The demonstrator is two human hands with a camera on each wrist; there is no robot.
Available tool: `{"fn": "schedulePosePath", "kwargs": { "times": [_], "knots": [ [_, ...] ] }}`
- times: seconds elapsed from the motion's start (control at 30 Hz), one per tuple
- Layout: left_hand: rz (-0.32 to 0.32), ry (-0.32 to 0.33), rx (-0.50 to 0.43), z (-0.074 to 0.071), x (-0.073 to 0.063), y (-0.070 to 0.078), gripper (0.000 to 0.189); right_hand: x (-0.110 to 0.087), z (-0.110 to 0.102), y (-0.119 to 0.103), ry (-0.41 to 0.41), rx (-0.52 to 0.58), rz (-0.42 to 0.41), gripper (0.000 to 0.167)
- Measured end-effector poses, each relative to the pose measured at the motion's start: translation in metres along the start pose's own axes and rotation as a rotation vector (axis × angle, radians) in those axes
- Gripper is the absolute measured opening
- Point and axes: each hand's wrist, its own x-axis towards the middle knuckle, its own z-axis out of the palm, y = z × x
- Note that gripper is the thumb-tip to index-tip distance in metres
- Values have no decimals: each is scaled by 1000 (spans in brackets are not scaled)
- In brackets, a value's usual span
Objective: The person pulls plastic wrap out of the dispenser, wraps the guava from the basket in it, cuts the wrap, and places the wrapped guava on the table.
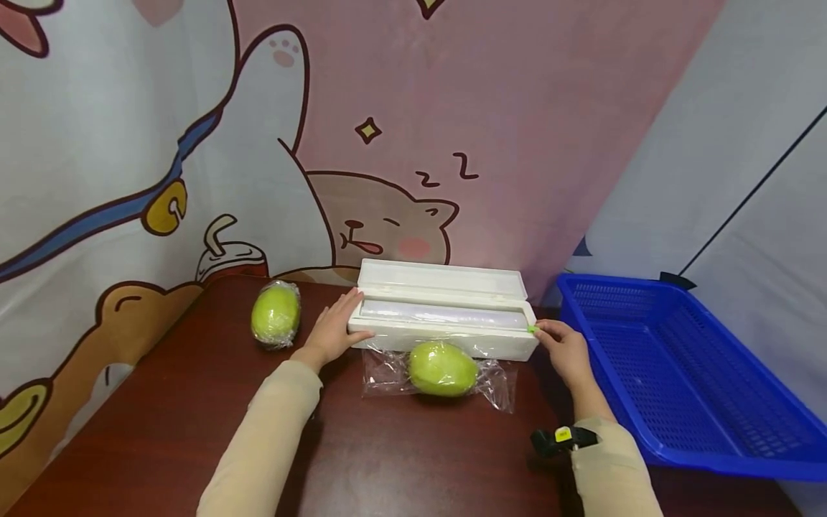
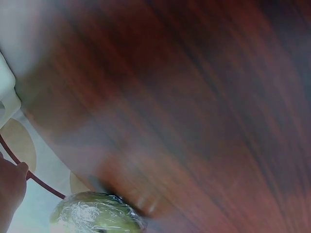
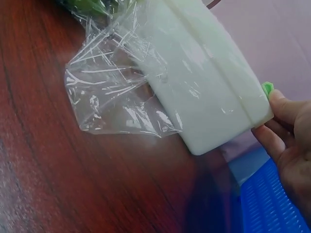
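A white cling film dispenser (image 1: 446, 342) stands at the back of the table, lid (image 1: 442, 280) raised, a roll of film (image 1: 446, 314) inside. My left hand (image 1: 332, 332) rests against its left end, thumb along the front and fingers extended towards the back corner. At the front right corner my right hand (image 1: 567, 350) pinches the small green slider (image 3: 267, 88) between thumb and fingers. Directly before the dispenser lies a green, melon-like fruit (image 1: 442, 369) on a sheet of clear film (image 3: 121, 109), its loose ends spread to both sides.
Another green fruit (image 1: 276, 314), wrapped in film, sits left of my left hand. A blue plastic basket (image 1: 672, 373) stands right of my right hand. Behind the table (image 1: 400, 459) hangs a cartoon-printed cloth (image 1: 536, 108). A dark strap device (image 1: 562, 439) is on my right wrist.
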Motion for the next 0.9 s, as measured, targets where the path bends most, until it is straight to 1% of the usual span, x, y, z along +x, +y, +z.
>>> {"fn": "schedulePosePath", "kwargs": {
  "times": [0.23, 0.33, 0.53, 0.6, 0.77, 0.9],
  "knots": [
    [11, 15, 14, -2, -1, 0, 84, -3, -1, -3, 24, 23, -14, 20],
    [15, 9, 17, -3, -1, 0, 84, -5, -1, -6, 25, 33, 9, 21],
    [19, -3, 15, -6, -2, -1, 85, -8, 1, -13, 28, 85, 96, 24],
    [16, -9, 15, -6, -2, -2, 84, -9, 2, -15, 32, 96, 107, 25],
    [13, -24, 25, -8, -3, 1, 85, -11, 2, -16, 33, 81, 113, 26],
    [8, -34, 29, -9, -5, 5, 84, -12, 2, -16, 55, 49, 118, 28]
  ]
}}
